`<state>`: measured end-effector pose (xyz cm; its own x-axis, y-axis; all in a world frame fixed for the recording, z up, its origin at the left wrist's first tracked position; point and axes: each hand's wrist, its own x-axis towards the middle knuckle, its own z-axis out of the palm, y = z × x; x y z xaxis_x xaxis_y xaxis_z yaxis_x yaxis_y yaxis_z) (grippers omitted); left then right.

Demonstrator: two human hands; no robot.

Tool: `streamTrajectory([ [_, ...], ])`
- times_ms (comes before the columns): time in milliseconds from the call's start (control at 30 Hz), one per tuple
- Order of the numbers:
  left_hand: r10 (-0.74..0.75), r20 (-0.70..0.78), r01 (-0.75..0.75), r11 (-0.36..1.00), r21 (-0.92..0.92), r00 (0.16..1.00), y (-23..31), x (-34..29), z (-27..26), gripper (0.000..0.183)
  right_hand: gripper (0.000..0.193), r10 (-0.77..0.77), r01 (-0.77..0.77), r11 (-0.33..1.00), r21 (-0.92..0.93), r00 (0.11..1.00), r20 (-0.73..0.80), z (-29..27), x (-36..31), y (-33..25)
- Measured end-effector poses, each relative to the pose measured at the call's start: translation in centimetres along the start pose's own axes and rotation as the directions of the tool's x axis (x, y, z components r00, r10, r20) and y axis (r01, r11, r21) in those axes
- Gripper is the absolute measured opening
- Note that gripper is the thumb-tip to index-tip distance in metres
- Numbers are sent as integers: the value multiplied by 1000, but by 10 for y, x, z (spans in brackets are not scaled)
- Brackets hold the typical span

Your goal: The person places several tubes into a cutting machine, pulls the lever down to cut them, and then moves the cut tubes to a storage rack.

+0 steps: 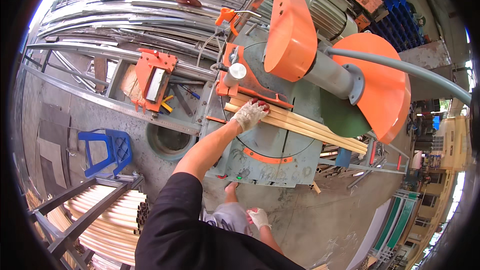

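Note:
My left hand, in a pale knit glove with dark red fingertips, reaches forward onto several pale yellow tubes. Its fingers curl over the tubes, which lie side by side across the grey saw table. To the right, the tubes run below a large cutting saw with orange guards and a dark green disc. Behind the hand stands an orange fence with a silver cylinder. My right hand, gloved too, hangs low beside my leg, away from the table; its fingers are partly hidden.
An orange stop block sits on a metal rail left of the saw. Below are a blue plastic stool and a rack of tubes. Long metal profiles fill the back. A grey hose arches over the right side.

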<state>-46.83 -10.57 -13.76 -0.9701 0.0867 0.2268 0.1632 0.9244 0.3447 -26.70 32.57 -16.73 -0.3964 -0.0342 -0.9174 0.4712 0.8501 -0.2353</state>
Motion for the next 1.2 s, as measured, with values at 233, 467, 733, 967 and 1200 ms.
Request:
streamTrajectory([
  [233, -296, 164, 313, 945, -90, 941, -52, -57, -48, 29, 20, -188, 202, 923, 327, 979, -74, -64, -26, -74],
  [467, -294, 24, 292, 953, 82, 955, -95, -119, -83, 37, 28, -384, 470, 713, 521, 883, -271, -147, 61, -209],
  [733, -384, -6, 380, 910, 165, 923, -109, -151, -98, 48, 43, -320, 282, 516, 809, 939, -123, -175, 146, -316],
  [967, -640, 2, 591, 712, 379, 769, -116, -124, -115, 88, 47, -186, 233, 666, 709, 972, -145, -178, 145, -320],
  [1200, -434, 161, 362, 867, 342, 887, -151, -123, -106, 61, 52, -172, 199, 693, 693, 979, -109, -181, 143, -325],
])
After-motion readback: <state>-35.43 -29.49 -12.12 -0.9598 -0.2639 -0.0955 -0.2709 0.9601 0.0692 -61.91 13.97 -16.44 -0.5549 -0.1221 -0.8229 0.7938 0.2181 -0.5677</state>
